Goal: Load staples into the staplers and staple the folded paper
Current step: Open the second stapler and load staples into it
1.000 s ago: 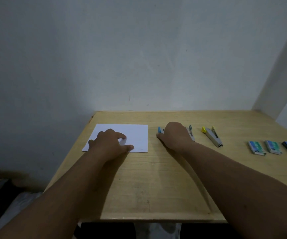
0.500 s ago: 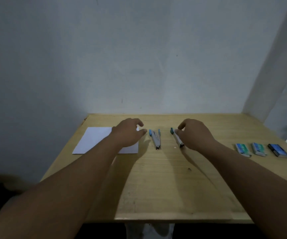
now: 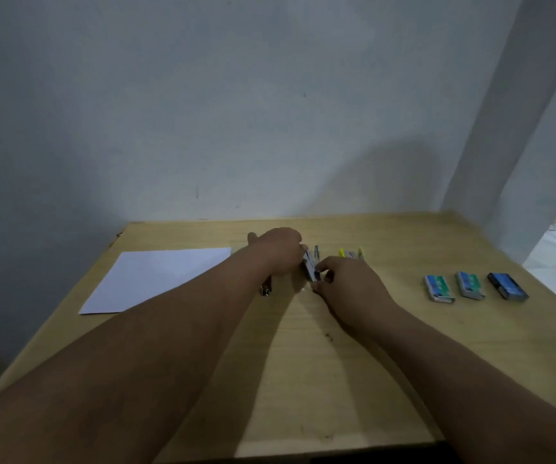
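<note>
A small silver stapler (image 3: 310, 267) with a bluish tip sits at the middle of the wooden table (image 3: 303, 380), held between both hands. My left hand (image 3: 280, 251) grips its far part from the left. My right hand (image 3: 346, 279) pinches its near end with fingers and thumb. A second stapler (image 3: 265, 289) lies under my left forearm, only its near tip showing. A yellow stapler (image 3: 351, 253) lies just behind my right hand. The white paper (image 3: 156, 279) lies flat at the left.
Three small staple boxes stand in a row at the right: two teal ones (image 3: 438, 288) (image 3: 469, 285) and a dark blue one (image 3: 507, 286). A grey wall (image 3: 269, 112) rises behind the table, and the table's right edge drops to a pale floor.
My left hand has crossed right over the first stapler and taken hold of the middle one. My right hand has closed onto that stapler's near end. The yellow stapler has come back into sight.
</note>
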